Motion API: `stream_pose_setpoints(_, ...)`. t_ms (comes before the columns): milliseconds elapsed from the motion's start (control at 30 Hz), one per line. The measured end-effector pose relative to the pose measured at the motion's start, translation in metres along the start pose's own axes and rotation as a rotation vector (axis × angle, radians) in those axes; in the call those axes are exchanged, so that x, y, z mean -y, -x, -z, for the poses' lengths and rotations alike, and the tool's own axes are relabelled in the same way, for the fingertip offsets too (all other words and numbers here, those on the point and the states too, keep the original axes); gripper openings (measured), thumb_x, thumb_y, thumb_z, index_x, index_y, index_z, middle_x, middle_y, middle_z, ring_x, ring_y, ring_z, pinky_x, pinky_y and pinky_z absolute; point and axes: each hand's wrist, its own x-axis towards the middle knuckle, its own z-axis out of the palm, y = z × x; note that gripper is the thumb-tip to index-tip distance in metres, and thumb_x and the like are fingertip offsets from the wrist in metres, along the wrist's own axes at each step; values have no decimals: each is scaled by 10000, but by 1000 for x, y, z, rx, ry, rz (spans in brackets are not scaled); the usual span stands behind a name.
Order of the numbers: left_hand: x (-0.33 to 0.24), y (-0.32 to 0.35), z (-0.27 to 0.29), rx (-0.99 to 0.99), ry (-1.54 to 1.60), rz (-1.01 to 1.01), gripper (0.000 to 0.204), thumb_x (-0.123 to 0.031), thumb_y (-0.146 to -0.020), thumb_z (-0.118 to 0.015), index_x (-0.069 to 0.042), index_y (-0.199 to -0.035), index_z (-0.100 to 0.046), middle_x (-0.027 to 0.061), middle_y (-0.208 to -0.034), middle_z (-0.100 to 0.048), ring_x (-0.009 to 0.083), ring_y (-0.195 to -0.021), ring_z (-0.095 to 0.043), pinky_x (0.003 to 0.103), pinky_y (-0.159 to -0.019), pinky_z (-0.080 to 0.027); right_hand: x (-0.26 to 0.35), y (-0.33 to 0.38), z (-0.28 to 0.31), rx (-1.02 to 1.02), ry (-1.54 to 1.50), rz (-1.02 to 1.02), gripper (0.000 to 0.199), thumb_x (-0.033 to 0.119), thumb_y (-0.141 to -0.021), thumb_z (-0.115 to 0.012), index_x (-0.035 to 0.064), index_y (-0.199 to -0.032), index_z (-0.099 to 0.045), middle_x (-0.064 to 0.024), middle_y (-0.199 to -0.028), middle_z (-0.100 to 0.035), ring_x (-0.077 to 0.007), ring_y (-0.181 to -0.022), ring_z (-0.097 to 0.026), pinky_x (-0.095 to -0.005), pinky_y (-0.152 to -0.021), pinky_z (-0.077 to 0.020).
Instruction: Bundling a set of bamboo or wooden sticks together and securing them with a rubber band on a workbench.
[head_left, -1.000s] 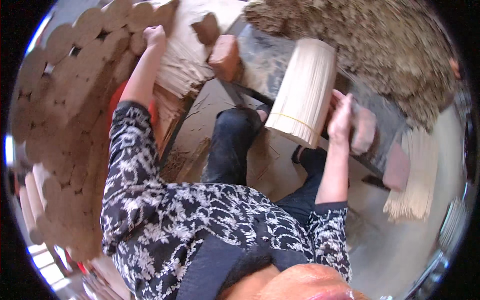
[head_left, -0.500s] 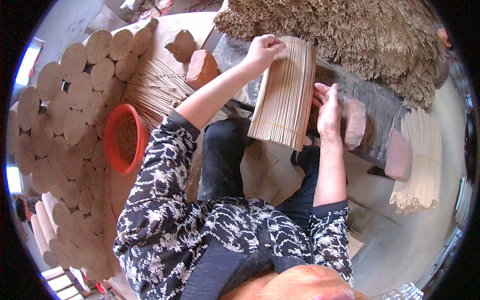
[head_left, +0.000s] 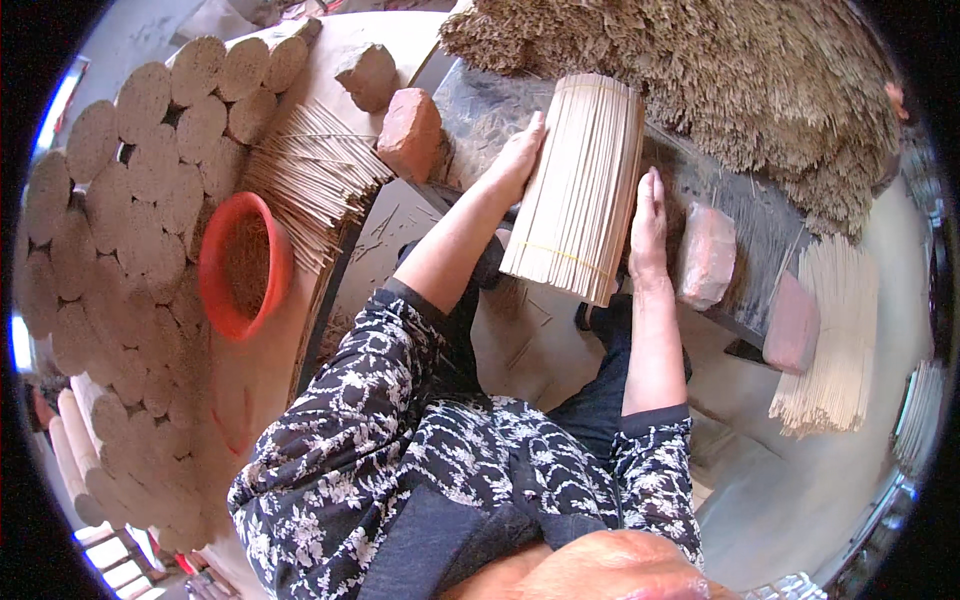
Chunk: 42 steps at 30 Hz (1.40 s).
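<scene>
A thick bundle of thin pale sticks (head_left: 580,190) stands tilted in front of me, with a yellow band round its lower part. My left hand (head_left: 522,158) lies along the bundle's left side, fingers stretched and palm toward it. On the opposite side, my right hand (head_left: 650,225) presses flat against the sticks, its fingers pointing up. The bundle is held between the two palms. Under it is a dark, dusty worktop (head_left: 490,110). A reddish brick (head_left: 707,257) sits just right of my right hand.
Rough fibrous sticks (head_left: 680,75) are heaped at the far right. A banded pale bundle (head_left: 835,330) leans by another brick (head_left: 792,325). Leftward are a red bowl of brown powder (head_left: 210,265), loose sticks (head_left: 310,170), an orange brick (head_left: 410,135) and stacked round brown bundles (head_left: 125,200).
My left hand has come down from the bundle's top edge, opening from a closed pinch to lie along its left side. The bundle has turned slightly and looks rounder.
</scene>
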Motion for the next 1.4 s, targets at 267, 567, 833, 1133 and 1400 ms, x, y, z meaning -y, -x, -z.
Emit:
stream_pose_setpoints(267, -33, 41, -25, 134, 220, 20, 709, -614, -940, -341, -10, -1280, -493, 108, -1200, -593, 184, -1035, -568, 350, -901, -456, 33, 22, -26, 165, -462, -266, 768, 633, -942, -272, -4, -1344, -419, -116, -1291, -521, -203, -1149, -500, -313, -1001, -384)
stream_pose_setpoints(567, 16, -9, 23, 107, -170, -241, 728, -594, -956, -312, 22, -1320, -445, 145, -1282, -535, 207, -1135, -522, 325, -1017, -345, 15, 7, -22, 110, -344, -266, 770, 608, -956, -270, -36, -1369, -362, -110, -1349, -467, -208, -1211, -454, -333, -1048, -331)
stream_pose_setpoints(833, -2, -9, -5, 54, 51, -85, 656, -577, -956, -348, -24, -1268, -513, 86, -1154, -603, 168, -994, -562, 315, -906, -419, -1, -11, -12, 65, -335, -228, 757, 595, -959, -301, -38, -1367, -372, -110, -1363, -447, -219, -1214, -442, -342, -1048, -328)
stream_pose_setpoints(1133, -46, -74, -4, 7, -356, -615, 317, -217, -893, -622, 4, -1121, -626, 67, -1004, -650, 140, -921, -581, 291, -849, -451, -9, -18, 2, -5, -363, -229, 654, 514, -985, -330, -7, -1378, -364, -118, -1343, -476, -205, -1226, -452, -346, -1044, -337)
stream_pose_setpoints(1400, -61, -69, -21, 206, -378, -517, 424, -132, -823, -650, -12, -1220, -564, 84, -1039, -633, 134, -908, -592, 264, -828, -474, 19, -8, -3, 32, -394, -150, 502, 398, -994, -414, -19, -1259, -503, -95, -1265, -540, -169, -1157, -489, -325, -1015, -353)
